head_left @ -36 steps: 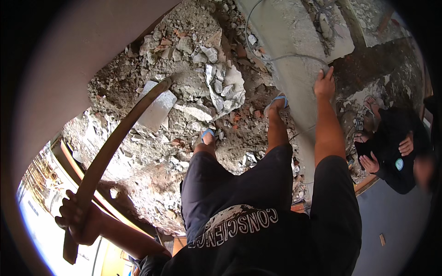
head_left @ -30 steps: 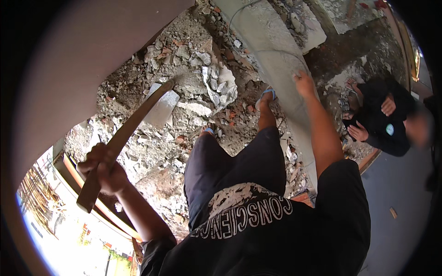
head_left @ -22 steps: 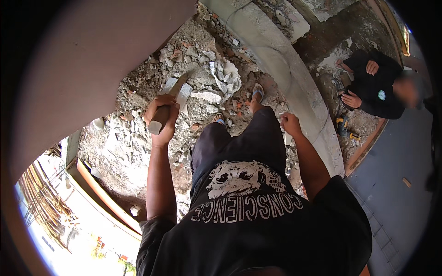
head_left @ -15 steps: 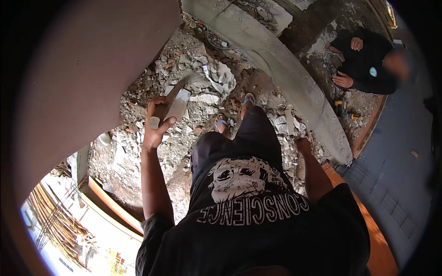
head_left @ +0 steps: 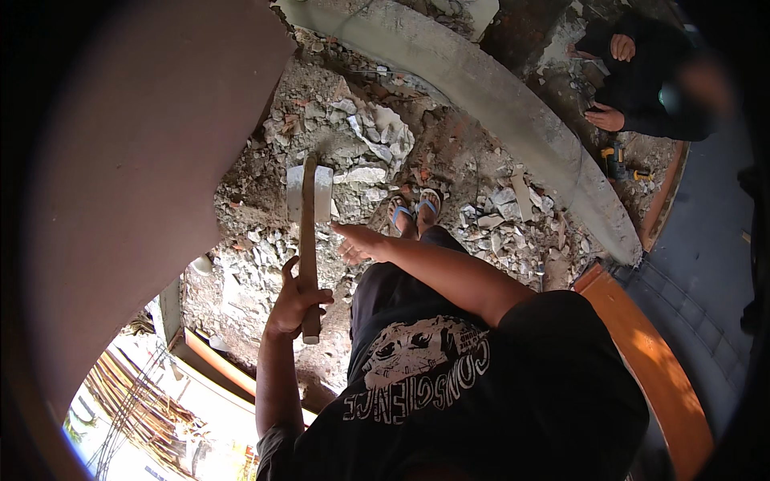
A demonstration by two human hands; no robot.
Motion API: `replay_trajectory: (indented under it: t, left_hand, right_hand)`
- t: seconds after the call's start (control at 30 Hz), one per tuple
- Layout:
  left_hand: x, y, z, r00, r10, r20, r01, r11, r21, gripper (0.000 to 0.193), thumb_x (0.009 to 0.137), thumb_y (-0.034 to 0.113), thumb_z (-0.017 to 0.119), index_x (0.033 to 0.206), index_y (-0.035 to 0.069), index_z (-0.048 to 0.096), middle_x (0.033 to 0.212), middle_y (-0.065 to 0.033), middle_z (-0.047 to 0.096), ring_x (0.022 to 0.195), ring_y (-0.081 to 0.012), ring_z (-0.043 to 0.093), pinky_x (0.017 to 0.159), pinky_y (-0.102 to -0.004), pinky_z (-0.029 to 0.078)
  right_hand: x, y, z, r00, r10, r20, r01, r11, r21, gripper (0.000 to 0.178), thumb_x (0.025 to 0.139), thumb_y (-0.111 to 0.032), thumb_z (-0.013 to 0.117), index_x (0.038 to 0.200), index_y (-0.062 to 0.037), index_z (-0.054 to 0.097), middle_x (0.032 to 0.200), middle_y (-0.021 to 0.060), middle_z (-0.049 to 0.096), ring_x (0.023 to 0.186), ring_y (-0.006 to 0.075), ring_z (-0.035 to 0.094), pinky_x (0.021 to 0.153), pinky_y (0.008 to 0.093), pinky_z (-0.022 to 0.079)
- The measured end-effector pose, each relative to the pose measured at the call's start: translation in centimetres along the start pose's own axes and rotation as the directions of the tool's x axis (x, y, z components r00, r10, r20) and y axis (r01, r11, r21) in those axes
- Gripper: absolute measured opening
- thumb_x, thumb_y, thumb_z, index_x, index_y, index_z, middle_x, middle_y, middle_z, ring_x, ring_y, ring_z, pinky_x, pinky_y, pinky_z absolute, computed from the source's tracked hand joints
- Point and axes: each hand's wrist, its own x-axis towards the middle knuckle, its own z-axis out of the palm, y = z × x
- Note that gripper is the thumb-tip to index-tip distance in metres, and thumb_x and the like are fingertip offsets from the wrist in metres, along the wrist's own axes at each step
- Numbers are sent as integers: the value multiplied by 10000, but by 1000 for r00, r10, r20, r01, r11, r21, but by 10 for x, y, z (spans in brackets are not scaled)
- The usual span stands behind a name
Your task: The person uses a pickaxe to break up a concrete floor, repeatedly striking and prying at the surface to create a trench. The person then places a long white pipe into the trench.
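Note:
My left hand (head_left: 297, 306) is wrapped round the lower end of the wooden handle of a hoe (head_left: 308, 240). The hoe's broad, flat grey blade (head_left: 322, 192) is at the far end of the handle, over the rubble. Held out across my body, my right hand (head_left: 358, 242) is just right of the handle and apart from it. Its fingers are stretched out, with nothing in them. Both my feet (head_left: 415, 212), in light blue-strapped flip-flops, stand on the broken ground just beyond that hand.
Broken concrete (head_left: 393, 132) and loose stones cover the ground. A long concrete beam (head_left: 497, 104) curves along the right, and a smooth brown wall (head_left: 152, 128) rises at left. At the upper right, a person in black (head_left: 634, 88) sits near a yellow-and-black power tool (head_left: 616, 163).
The hoe has swung so its handle runs straight away from me, with my left hand lower. My right hand has come from my right side across toward the handle.

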Motion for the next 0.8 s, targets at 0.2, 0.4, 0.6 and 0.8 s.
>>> replay_trajectory:
  t: [0.2,0.4,0.6,0.8]
  left_hand:
    - [-39,-3,30,973,142,183,-203,905,375,815,709,-27,660,1445,51,317,1046,-103,517,796,-171,577,701,-316,518]
    - [-126,-10,12,967,-17,255,-128,832,540,935,701,55,692,1499,78,207,1094,-161,581,950,-274,581,879,-369,471]
    - [-62,-57,11,959,183,215,-283,605,745,772,750,118,651,1424,42,285,1110,-325,598,1064,-494,566,842,-522,475]
    - [107,-170,29,987,161,-16,-68,497,865,474,705,167,678,1145,102,513,913,-228,665,905,-450,631,765,-538,501]
  right_hand:
    - [41,-27,51,990,-15,-138,97,789,607,588,867,-317,705,1303,-32,434,1151,164,477,986,294,572,855,480,543]
    - [11,-20,21,898,93,-430,225,743,631,265,849,-172,664,1008,-46,494,798,91,473,687,241,565,617,478,561]
    - [-13,11,-65,816,-46,-576,509,529,679,146,813,-100,595,898,-46,489,729,88,494,587,247,538,566,432,518]
    - [7,76,-187,854,110,-508,374,549,748,162,817,-53,593,948,-47,498,879,100,540,811,271,609,742,446,528]
